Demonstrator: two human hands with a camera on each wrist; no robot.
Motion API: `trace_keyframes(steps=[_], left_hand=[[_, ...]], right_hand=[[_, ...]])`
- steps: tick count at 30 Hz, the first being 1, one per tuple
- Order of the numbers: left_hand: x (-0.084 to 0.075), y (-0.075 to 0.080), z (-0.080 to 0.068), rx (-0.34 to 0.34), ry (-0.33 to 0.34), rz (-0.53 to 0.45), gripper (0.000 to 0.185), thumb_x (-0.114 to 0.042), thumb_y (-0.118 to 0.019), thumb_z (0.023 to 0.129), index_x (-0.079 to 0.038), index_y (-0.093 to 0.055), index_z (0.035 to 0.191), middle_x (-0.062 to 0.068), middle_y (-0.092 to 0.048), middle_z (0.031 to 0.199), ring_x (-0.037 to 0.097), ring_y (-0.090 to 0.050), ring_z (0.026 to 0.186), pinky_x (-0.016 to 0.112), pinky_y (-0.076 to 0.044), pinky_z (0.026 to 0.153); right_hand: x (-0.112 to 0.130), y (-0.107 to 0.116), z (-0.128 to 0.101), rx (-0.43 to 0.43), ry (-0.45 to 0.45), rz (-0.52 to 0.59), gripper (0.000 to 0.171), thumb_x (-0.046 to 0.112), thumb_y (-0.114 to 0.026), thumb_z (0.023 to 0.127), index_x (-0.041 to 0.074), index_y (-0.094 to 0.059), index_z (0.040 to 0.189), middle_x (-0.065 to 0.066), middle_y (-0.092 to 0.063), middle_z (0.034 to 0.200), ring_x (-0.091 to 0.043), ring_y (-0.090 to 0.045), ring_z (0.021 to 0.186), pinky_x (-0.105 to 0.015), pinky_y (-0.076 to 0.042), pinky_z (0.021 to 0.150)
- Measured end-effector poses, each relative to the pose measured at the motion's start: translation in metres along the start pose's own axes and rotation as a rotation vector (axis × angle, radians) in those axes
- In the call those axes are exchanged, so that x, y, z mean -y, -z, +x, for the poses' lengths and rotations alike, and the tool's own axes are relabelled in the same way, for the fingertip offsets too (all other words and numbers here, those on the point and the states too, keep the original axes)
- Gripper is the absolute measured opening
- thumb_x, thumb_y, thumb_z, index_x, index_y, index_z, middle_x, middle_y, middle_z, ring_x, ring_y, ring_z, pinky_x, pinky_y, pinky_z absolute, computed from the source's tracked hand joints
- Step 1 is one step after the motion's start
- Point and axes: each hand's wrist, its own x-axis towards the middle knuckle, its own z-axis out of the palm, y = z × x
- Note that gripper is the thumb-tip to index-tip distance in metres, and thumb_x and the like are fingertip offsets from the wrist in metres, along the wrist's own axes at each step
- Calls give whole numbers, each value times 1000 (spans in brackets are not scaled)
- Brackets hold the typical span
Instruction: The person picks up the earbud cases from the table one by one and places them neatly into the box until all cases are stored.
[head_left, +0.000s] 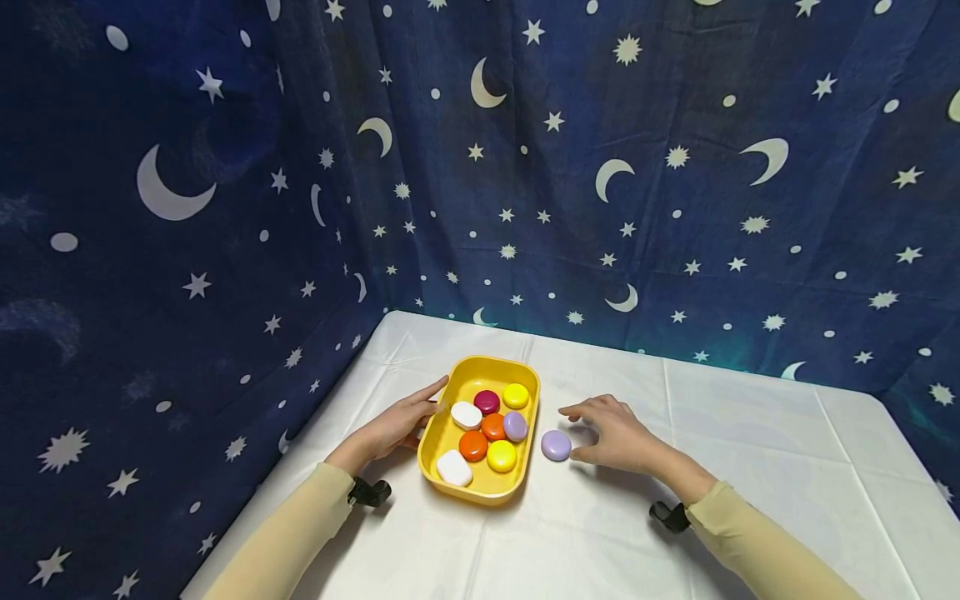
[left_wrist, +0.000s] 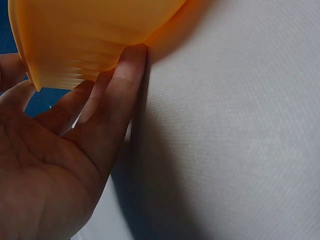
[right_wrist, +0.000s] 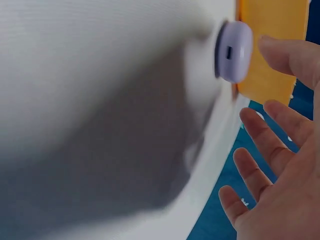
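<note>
A yellow tray (head_left: 529, 385) sits on the white tablecloth and holds several round and squarish cases: white, maroon, yellow, orange and lilac. My left hand (head_left: 397, 425) rests with straight fingers against the tray's left wall (left_wrist: 80, 35). A lilac round case (head_left: 556, 445) lies on the cloth just right of the tray. My right hand (head_left: 611, 429) hovers open beside that case (right_wrist: 233, 51), fingers spread, thumb close to it, not gripping it.
The white-covered table (head_left: 750, 467) stretches to the right and front. A dark blue curtain (head_left: 225, 208) with moons and stars closes in the left side and the back. Black wrist mounts (head_left: 369, 492) sit on both forearms.
</note>
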Motion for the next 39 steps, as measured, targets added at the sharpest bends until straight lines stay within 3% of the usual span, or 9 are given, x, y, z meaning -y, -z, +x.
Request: trace_keyframes(steps=[8,18,33,39], left_hand=[[1,1,0,2,4,-3,64,-35,-52,106,-36,-25,164,17,-65,133,26,-67,106,45,-60,82],[0,0,1,-11,7,3,64,-36,-52,105,-36,-26,163,16,-64,136,25,-67,107,44,-60,81],[0,0,0,-7,10,2,64,-36,-52,105,-35,-25,164,16,-68,126,24,-67,103,43,-60,81],[-1,0,0,-8,7,1,64,-35,-52,105,-35,-26,164,16,-66,131,25,-67,106,44,-60,81]], right_hand=[[-5,-12,0,16,-30,7,68,41,-90,74,20,-66,135,8,-65,113,-20,-49,111,-50,-38,99],[-9,-19,1,9,-14,26,68,43,-90,74,19,-67,133,7,-65,112,-18,-49,107,-48,-38,95],[-9,-26,6,22,-64,47,66,46,-90,73,22,-69,131,12,-65,110,-16,-49,106,-48,-38,96],[-9,-29,8,33,-80,30,63,47,-89,74,24,-69,129,13,-64,109,-16,-49,107,-47,-39,97]])
